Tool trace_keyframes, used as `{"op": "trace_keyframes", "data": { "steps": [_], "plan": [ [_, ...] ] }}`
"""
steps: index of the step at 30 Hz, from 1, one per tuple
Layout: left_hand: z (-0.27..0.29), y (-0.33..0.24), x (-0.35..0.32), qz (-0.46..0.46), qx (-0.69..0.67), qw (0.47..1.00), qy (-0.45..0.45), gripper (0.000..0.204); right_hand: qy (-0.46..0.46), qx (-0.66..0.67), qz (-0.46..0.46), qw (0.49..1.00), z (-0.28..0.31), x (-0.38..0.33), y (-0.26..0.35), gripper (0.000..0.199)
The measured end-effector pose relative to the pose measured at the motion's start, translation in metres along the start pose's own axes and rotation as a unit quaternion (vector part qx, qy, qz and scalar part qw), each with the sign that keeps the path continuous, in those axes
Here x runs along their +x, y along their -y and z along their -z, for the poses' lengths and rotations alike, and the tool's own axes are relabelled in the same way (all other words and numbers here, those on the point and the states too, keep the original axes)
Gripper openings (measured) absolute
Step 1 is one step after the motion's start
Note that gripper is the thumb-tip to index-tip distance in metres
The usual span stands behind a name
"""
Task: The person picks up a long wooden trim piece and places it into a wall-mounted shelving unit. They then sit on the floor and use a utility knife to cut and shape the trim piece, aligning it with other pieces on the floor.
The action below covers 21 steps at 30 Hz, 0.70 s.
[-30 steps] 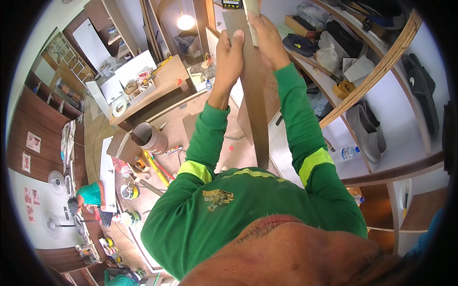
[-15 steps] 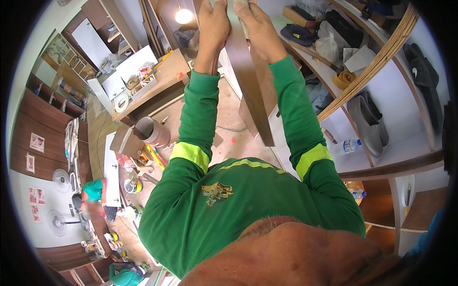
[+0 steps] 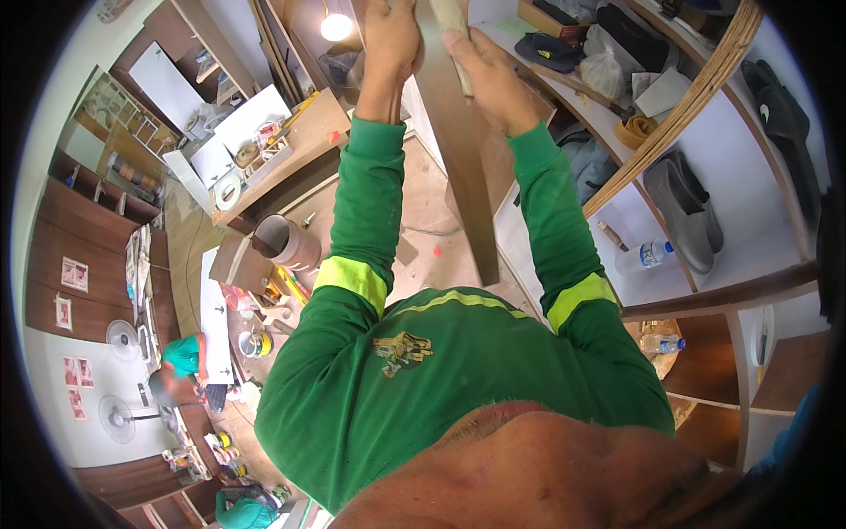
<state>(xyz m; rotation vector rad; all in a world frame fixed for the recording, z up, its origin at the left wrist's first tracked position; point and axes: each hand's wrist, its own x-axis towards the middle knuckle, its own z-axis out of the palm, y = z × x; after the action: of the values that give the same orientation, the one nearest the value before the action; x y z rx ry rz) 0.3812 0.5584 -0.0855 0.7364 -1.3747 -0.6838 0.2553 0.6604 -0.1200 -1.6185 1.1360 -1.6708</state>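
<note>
While we look down over the green long-sleeved shirt (image 3: pixel 458 379), the largest thing near our hands is the shelf unit (image 3: pixel 705 220) to the right of them, its curved wooden edge sweeping down past the right forearm. On its white shelves lie dark bags, a clear plastic bag (image 3: pixel 604 72), a pair of grey shoes (image 3: pixel 683 207) and a plastic water bottle (image 3: pixel 643 257), all well apart from our hands. Next in size comes the long dark brown board (image 3: pixel 463 167), which stands nearly upright between our two raised arms, its lower end reaching down toward the chest and its upper end running out of the top of the picture. Our left hand (image 3: pixel 392 44) is wrapped around the board's left edge, fingers closed on it. Our right hand (image 3: pixel 485 75) is closed on the board's right side, just beside the left hand, and a pale strip (image 3: pixel 451 18) shows above its knuckles; we cannot tell whether that strip is a separate piece or the board's light edge. Below and to the left of the left hand stands a wooden desk (image 3: pixel 291 154) carrying small tools and white panels. Lower still, near the left elbow, a brown cylindrical bucket (image 3: pixel 286 242) sits on the floor. Farther left of the hands, another person in a teal shirt (image 3: pixel 185 357) bends over a cluttered bench.
</note>
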Motion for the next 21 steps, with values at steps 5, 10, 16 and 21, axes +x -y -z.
{"op": "trace_keyframes", "data": {
  "steps": [5,10,16,21],
  "plan": [
    [0.003,0.006,0.002,-0.016,-0.073,0.994,0.079,0.044,0.002,0.011,-0.024,1.0,-0.008,-0.022,0.003,0.052],
    [-0.002,0.019,0.008,0.004,-0.09,0.995,0.045,0.037,0.009,-0.058,-0.014,0.998,-0.005,-0.035,0.003,0.051],
    [-0.013,0.035,0.003,0.041,-0.127,0.986,0.104,0.035,-0.042,0.062,-0.023,0.997,-0.005,-0.04,-0.025,0.057],
    [-0.014,0.04,0.005,0.069,-0.088,0.99,0.08,0.037,-0.005,-0.031,-0.006,0.999,-0.001,-0.026,-0.053,0.05]
  ]
}}
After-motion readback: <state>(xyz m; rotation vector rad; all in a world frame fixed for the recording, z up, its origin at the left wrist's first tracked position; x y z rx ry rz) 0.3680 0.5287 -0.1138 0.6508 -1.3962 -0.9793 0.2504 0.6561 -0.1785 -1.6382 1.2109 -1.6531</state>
